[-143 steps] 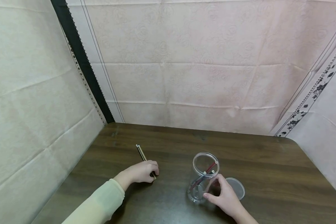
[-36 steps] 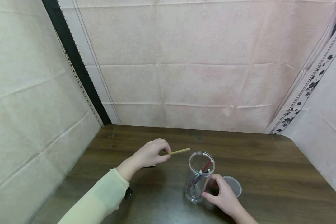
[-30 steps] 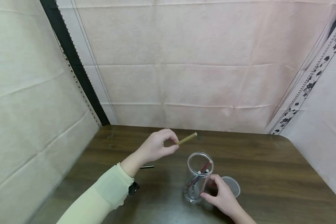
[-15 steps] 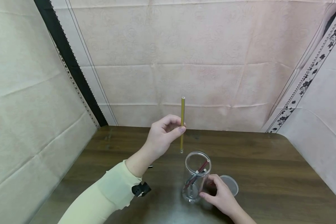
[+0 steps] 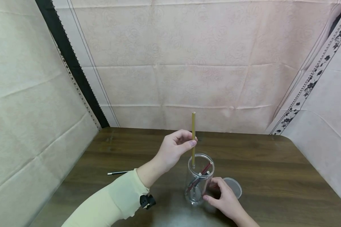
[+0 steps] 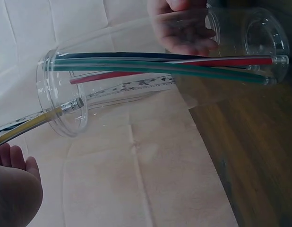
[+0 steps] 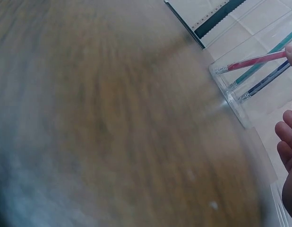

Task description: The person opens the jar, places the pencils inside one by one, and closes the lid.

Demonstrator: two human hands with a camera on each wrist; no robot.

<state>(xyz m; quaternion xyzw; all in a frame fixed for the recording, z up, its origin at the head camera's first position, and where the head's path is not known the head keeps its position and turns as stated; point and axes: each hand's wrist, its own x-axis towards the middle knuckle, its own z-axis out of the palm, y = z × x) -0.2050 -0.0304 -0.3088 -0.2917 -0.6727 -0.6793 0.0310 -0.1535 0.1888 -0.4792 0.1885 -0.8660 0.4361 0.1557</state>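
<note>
My left hand [image 5: 171,150] pinches a yellow pencil [image 5: 193,123] between thumb and fingers. It stands nearly upright, and its lower, metal-capped eraser end has just passed the rim of a clear plastic jar [image 5: 189,189]. In the left wrist view that end of the yellow pencil [image 6: 54,113] shows inside the jar's mouth. Low on the jar's right side, my right hand [image 5: 224,198] holds it with thumb and fingers. Inside lean a red pencil [image 6: 245,61], a teal pencil [image 6: 202,71] and a dark blue pencil [image 7: 266,80].
A dark pencil [image 5: 116,173] lies on the wooden table [image 5: 258,164] at the left, partly behind the left sleeve. Just right of the jar, a round clear lid [image 5: 233,186] lies beside the right hand. Pale cloth [image 5: 187,82] hangs around the table.
The left hand has lifted the yellow pencil from beside the dark one, turned it upright, carried it right and lowered its end into the jar's mouth. The right hand keeps its hold.
</note>
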